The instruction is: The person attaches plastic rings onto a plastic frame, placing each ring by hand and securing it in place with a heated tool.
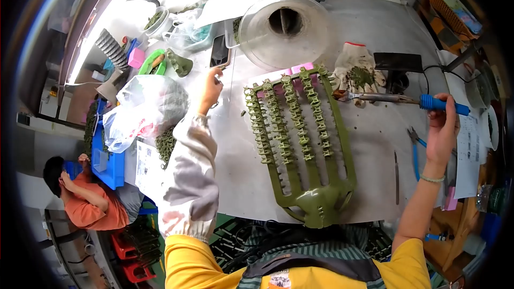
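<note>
My right hand [443, 131] is closed around the blue handle [441, 104] of a soldering iron [383, 97]. The iron's brownish tip points left, near the upper right edge of an olive-green plastic frame [321, 203]. Rows of small spiky green plastic parts [294, 118] line the frame's long bars, which lie on the table in front of me. My left hand [210, 92] is raised left of the frame, its fingers curled; what they hold, if anything, is too small to make out. A phone [220, 51] lies just beyond that hand.
A clear round hood [284, 48] with a grey duct stands behind the frame. A stained glove [360, 69] lies at right, with blue-handled pliers [416, 147] nearer me. Plastic bags [150, 104] fill the left side. A co-worker in orange [93, 200] sits far left.
</note>
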The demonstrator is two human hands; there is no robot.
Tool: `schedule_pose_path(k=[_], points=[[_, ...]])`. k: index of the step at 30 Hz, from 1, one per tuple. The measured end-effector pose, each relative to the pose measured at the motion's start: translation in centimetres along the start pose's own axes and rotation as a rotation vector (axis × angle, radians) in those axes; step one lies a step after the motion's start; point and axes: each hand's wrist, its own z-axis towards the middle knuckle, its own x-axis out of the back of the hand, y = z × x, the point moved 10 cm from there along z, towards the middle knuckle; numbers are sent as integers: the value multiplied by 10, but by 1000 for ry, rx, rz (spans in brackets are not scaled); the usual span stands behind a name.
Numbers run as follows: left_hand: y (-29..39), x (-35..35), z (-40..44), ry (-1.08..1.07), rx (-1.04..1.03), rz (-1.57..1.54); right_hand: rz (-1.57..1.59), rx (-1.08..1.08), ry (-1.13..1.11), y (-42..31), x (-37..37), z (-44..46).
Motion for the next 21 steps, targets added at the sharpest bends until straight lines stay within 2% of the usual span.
schedule_pose_path(k=[1, 3, 4, 5, 6, 7, 9, 11, 12, 15, 21], points=[[9, 11, -3, 63, 19, -70, 3, 7, -13, -2, -1, 0], [40, 24, -7, 58, 47, -455, 14, 12, -9, -1, -3, -1], [113, 39, -24, 25, -105, -686, 11, 15, 0, -1, 1, 0], [146, 35, -33, -33, -204, -773, 14, 12, 2, 2, -1, 2], [182, 33, -44, -81, -298, -672, 18, 16, 5, 3, -4, 3], [212, 22, -53, -183, -284, -678, 20, 9, 0, 5, -7, 3], [246, 3, -58, -147, -403, -555, 26, -4, -5, 12, -9, 5], [280, 11, -65, -8, -507, -273, 41, -8, -8, 22, -8, 7], [286, 11, -61, 107, -539, -227, 51, -13, -7, 25, -9, 7], [297, -3, -59, 128, -619, -152, 86, -19, -19, 35, -13, 9], [298, -19, -53, 119, -632, -94, 129, -46, -28, 49, -25, 13]])
